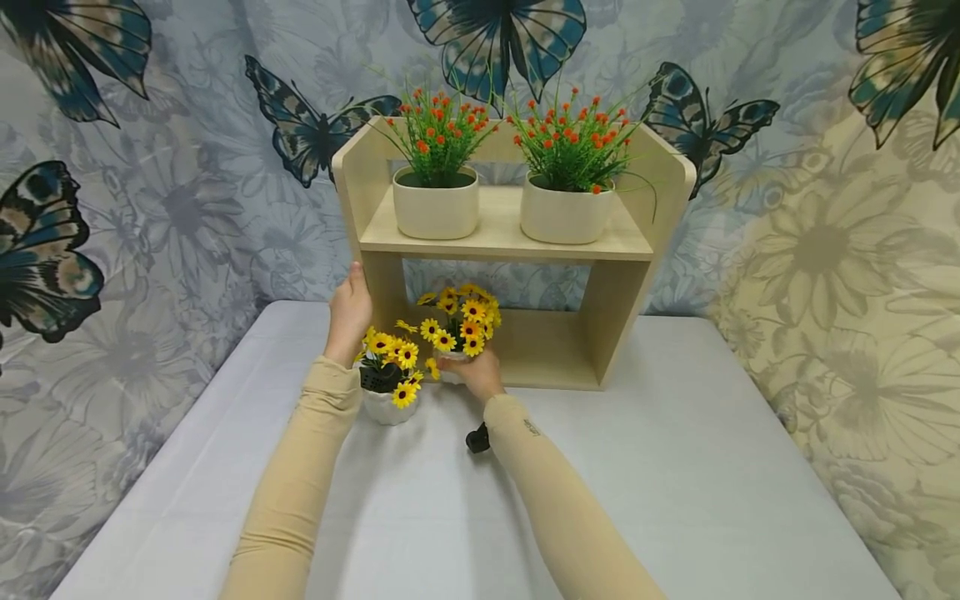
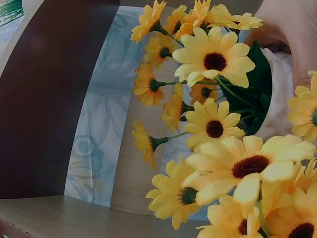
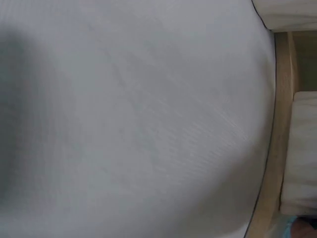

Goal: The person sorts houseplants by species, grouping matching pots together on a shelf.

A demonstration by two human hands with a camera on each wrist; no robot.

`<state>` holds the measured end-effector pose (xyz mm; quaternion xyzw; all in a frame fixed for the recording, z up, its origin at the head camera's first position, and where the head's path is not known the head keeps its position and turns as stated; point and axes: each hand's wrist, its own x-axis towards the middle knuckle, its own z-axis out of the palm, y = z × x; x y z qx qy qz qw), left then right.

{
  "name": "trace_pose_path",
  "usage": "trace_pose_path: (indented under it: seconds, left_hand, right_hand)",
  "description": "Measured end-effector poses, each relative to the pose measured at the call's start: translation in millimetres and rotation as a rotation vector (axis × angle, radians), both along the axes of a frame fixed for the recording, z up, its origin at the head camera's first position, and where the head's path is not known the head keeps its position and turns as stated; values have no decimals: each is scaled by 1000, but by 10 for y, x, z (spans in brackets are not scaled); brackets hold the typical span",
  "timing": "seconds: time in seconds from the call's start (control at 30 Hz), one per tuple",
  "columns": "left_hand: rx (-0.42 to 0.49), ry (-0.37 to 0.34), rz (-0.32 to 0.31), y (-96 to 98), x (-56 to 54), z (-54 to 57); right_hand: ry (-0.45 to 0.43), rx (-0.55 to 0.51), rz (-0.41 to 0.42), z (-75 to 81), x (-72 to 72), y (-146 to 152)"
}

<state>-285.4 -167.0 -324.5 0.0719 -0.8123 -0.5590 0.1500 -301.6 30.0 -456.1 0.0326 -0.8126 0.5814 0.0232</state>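
Note:
In the head view, my right hand grips a small white pot of yellow daisy-like flowers at the front of the shelf's lower compartment. The left wrist view shows part of that hand against the pot's wall. My left hand rests against the outer left side of the wooden shelf, fingers pointing up. A second pot of yellow flowers stands on the table beside my left wrist, partly hidden by a black wrist camera.
Two cream planters with red-flowered greenery stand on the upper shelf board. A white cloth covers the table. Butterfly-patterned fabric hangs behind. The right wrist view mostly shows the cloth and the shelf's front edge.

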Motion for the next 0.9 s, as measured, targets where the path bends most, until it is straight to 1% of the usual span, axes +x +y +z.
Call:
trace_pose_path:
  seconds: [0.27,0.37,0.43,0.5,0.53,0.73,0.8,0.9]
  left_hand:
    - [-2,11,2,14,21,13]
    - [-4,12,1,13,22,13]
    - [-3,5,-2,10,20,8]
    - [-6,-6,0,10,17,1]
    - [-8,-10,-1,8,15,0]
    - [-20,-6,-4,5,20,4]
    - [-25,-4,-6,11,24,6]
    - [-32,0,-2,18,23,7]
  right_hand:
    - [-82,109,-1,-2,-78,29]
    - [-123,110,6,16,-78,38]
    - [-132,90,25,22,-67,54]
    - [-110,60,43,19,-47,77]
    - [-86,37,58,16,-36,87]
    - [107,-106,143,-47,22,132]
    - [133,-118,149,-72,50,148]
    - [142,-95,132,-109,104,175]
